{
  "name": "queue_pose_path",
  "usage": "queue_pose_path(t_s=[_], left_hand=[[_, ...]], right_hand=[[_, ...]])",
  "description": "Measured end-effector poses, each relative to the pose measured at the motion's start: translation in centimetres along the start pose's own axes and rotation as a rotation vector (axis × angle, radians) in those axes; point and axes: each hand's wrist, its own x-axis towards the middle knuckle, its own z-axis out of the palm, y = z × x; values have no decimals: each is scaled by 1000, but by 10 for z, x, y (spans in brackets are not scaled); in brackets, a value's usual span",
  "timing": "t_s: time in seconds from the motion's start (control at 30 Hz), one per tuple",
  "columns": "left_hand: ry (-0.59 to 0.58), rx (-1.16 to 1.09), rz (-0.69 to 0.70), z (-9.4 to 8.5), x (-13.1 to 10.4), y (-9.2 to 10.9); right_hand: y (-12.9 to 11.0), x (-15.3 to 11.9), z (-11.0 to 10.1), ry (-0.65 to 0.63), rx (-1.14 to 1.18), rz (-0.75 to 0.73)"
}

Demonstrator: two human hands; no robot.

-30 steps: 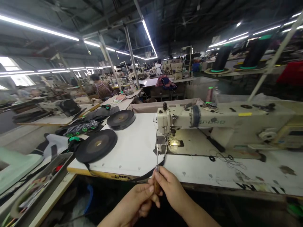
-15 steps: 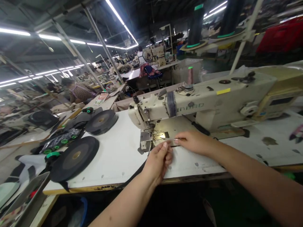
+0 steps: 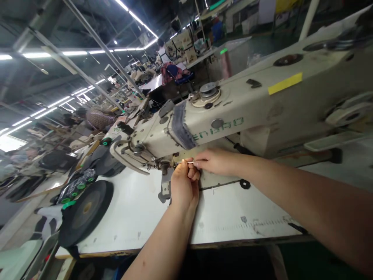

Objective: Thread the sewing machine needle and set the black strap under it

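Observation:
At the needle end of a beige sewing machine [image 3: 221,120], my two hands are close together. My right hand [image 3: 214,160] is closed around a thin metal pointed tool [image 3: 189,162], which reaches left to the fingertips of the other hand. My left hand [image 3: 185,179] has its thumb and fingers pinched together beside the presser-foot area, just under the machine head. What its fingertips pinch is too small to make out. The needle and foot are mostly hidden by the left hand and the machine head.
Black tape rolls [image 3: 87,208] lie on the white table [image 3: 131,210] at left, near wrapped thread spools [image 3: 77,188]. A dark-handled tool [image 3: 244,149] lies behind my right hand. A pink thread cone [image 3: 225,64] stands behind the machine. Another person [image 3: 99,118] sits farther back at left.
My view has moved closer and tilted, so the machine looks larger. Both hands are now nearer the needle area, and the metal tool's tip has come to my left fingertips.

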Motion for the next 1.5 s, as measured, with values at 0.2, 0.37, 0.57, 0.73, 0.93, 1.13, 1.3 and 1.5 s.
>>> queue_pose_path(t_s=[0.2, 0.37, 0.57, 0.73, 0.93, 1.13, 1.3, 1.5], left_hand=[[59, 28, -10, -2, 1, -3], [66, 32, -2, -2, 4, -3], [56, -7, -11, -3, 6, -4], [72, -6, -21, -2, 8, -3], [111, -45, -61, 0, 8, 2], [53, -24, -72, -2, 9, 1], [43, -2, -52, -2, 10, -1], [44, 14, -47, -4, 12, -1]], right_hand=[[0, 1, 1, 13, 49, 65], [0, 5, 3, 107, -65, 18], [0, 8, 6, 140, -121, 6], [4, 14, 10, 168, -100, 39], [1, 11, 9, 136, -177, 30], [-2, 10, 7, 97, -192, 0], [-1, 16, 4, 93, -164, 34], [-4, 15, 4, 89, -152, 56]])
